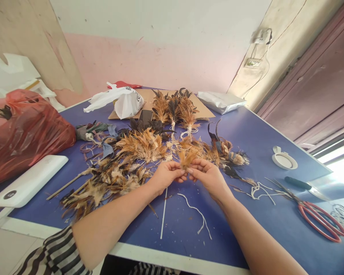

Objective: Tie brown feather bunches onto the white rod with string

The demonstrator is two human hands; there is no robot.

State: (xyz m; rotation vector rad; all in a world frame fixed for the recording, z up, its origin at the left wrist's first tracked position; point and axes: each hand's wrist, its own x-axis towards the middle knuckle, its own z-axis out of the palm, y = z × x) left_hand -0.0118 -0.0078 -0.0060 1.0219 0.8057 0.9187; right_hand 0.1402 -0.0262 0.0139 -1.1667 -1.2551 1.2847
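Note:
Between my two hands, over the middle of the table, is a small tuft of golden-brown feathers (187,157). My left hand (168,176) pinches its base from the left, while the fingers of my right hand (206,175) close on it from the right. Just beyond lies a loose heap of orange-brown feathers (141,147). Mottled feathers (111,181) spread over the table left of my hands. Below my hands rests a loose white string (197,212), and a thin white stick (163,217) points toward the front edge.
Tied feather bundles (173,109) lie on cardboard (202,109) at the back. Red-handled scissors (318,219), a green-handled knife (299,183) and a beige ring-shaped holder (285,159) are at the right. A red plastic bag (31,130) and a white power bank (30,181) occupy the left.

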